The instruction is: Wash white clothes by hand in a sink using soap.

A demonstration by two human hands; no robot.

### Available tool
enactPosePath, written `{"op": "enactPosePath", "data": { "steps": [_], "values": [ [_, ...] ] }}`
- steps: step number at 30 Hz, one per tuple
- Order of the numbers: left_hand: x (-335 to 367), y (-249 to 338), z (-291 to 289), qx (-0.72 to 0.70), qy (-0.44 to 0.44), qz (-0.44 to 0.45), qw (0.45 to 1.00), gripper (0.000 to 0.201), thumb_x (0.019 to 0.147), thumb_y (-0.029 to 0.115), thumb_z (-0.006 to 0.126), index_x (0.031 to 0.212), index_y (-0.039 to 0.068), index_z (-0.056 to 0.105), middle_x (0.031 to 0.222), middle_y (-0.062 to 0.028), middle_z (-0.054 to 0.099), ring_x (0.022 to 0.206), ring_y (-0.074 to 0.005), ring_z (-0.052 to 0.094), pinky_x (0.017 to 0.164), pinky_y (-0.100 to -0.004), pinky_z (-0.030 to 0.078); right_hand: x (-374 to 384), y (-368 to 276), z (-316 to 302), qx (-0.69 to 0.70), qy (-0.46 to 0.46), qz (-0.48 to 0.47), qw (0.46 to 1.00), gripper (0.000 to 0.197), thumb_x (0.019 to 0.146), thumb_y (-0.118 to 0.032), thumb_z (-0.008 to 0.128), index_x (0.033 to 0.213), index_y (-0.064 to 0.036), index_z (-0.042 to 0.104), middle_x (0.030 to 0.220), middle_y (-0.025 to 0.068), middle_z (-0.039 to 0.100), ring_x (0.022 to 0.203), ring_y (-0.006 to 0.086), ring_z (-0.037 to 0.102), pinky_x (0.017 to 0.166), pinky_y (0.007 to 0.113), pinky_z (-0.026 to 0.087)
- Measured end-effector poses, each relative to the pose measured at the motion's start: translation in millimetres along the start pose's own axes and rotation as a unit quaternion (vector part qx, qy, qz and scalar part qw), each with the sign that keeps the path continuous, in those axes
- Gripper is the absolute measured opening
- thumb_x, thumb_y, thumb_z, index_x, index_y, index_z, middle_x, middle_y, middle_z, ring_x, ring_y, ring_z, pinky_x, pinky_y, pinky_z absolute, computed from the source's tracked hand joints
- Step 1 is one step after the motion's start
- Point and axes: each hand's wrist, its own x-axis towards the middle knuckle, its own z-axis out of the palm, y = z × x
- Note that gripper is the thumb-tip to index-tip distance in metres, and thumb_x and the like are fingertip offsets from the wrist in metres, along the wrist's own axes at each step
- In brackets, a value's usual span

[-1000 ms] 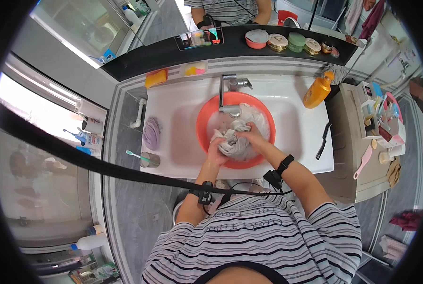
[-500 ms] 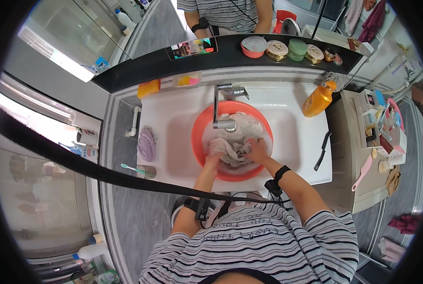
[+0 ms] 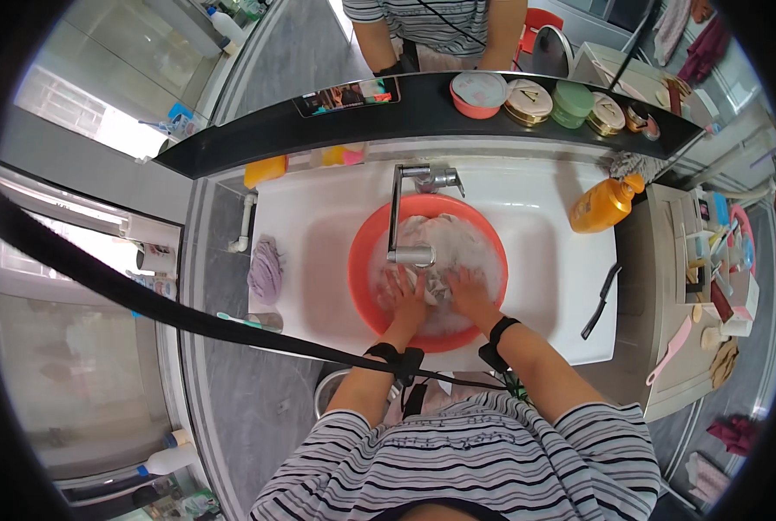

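A coral-red basin (image 3: 358, 280) stands in the white sink (image 3: 535, 286), holding sudsy water and a wet whitish cloth (image 3: 444, 233). My left hand (image 3: 405, 297) lies flat on the near left part of the cloth, fingers spread. Beside it, my right hand (image 3: 470, 295) presses down in the suds with its fingers stretched out and apart. Neither hand grips the cloth. The fingertips are partly blurred by foam. Over the basin reaches a chrome faucet (image 3: 395, 217), its spout end just beyond my left fingers.
A crumpled purple mesh cloth (image 3: 266, 271) lies at the sink's left, near a cup with a toothbrush (image 3: 271, 321). To the right are an orange pump bottle (image 3: 605, 205) and a black-handled tool (image 3: 601, 301). A black shelf (image 3: 258, 130) carries a phone and several jars.
Both hands have let go of the bunched cloth and now lie flat on it. The cloth sits lower in the water. The whole view has shifted slightly.
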Motion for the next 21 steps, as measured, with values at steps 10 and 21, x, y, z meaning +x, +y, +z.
{"op": "enactPosePath", "data": {
  "steps": [10, 21],
  "values": [
    [18.5, -3.7, 16.9, 0.051, -0.102, -0.027, 0.993, 0.067, 0.083, 0.020, 0.044, 0.144, 0.020, 0.016, 0.148, -0.0209, -0.018, 0.131, -0.0497, -0.022, 0.097, -0.0685, -0.013, -7.2, 4.8, 43.6, -0.081, 0.064, 0.017, 0.994, 0.051, 0.078, -0.008, 0.050, 0.128, -0.0057, 0.043, 0.132, 0.0298, 0.037, 0.121, 0.0400, 0.041, 0.098, 0.046, 0.037],
    [-32.2, 42.3, -26.7, -0.689, -0.104, -0.270, 0.665, 0.079, 0.074, 0.055, 0.061, 0.136, 0.015, 0.034, 0.141, -0.0148, 0.031, 0.125, -0.0346, 0.036, 0.092, -0.0613, 0.033, -23.5, 1.2, -35.0, 0.271, 0.083, 0.131, 0.950, 0.056, 0.066, -0.032, 0.075, 0.109, -0.0032, 0.054, 0.108, 0.0209, 0.056, 0.100, 0.0328, 0.056, 0.083, 0.039, 0.045]
  ]
}}
